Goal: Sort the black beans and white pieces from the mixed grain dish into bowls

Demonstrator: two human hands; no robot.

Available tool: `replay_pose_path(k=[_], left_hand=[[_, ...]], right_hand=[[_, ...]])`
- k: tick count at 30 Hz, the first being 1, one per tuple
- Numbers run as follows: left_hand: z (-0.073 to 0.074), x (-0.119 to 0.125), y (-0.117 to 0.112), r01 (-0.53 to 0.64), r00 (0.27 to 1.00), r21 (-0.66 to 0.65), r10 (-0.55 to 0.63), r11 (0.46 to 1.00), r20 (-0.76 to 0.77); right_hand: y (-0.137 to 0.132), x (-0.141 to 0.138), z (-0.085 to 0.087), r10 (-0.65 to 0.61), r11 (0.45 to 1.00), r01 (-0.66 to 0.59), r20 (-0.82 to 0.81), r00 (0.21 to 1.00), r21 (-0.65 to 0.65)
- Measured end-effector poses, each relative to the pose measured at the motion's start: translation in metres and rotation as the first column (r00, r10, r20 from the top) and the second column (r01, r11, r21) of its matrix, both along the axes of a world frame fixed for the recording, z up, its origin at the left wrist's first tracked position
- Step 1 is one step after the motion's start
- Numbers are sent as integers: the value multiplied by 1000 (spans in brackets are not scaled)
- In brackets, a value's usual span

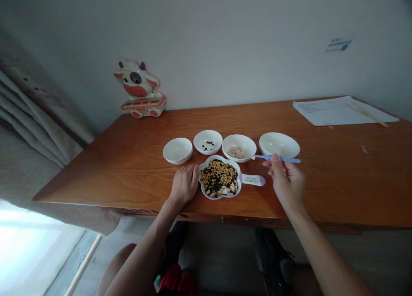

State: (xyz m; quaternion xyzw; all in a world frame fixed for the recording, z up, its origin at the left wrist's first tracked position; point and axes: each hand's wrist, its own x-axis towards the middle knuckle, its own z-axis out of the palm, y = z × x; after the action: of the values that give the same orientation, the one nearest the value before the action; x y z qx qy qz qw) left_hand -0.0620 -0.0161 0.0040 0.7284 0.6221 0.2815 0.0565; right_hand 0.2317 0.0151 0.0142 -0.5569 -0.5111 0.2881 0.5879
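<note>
Right of the flower-shaped dish, my right hand pinches a blue utensil; tilting might drop its morsel. Left of the dish, my curled left hand could jog it.

Wall, plain, pale grey: is rising behind the scene, is bearing a small printed label at upper right, and is darkening toward the upper corners. Table, reddish-brown wood with visible grain: is standing with its long back edge along the wall, while its top is catching soft light. Curtain, grey-beige: is hanging in folds at left; white glare, source unclear, is flooding the lower left, and a light grey floor is dimming beneath the table.
</note>
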Motion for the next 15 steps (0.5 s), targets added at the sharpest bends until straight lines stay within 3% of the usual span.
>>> replay_pose_path(k=[8,15], left_hand=[[3,3,-3,0,1000,2,0,1000,-19],[2,3,-3,-5,999,13,6,1000,-53]], right_hand=[[8,-11,-1,-11,1000,11,-41,999,-8],[8,-14,3,-23,1000,20,123,992,23]])
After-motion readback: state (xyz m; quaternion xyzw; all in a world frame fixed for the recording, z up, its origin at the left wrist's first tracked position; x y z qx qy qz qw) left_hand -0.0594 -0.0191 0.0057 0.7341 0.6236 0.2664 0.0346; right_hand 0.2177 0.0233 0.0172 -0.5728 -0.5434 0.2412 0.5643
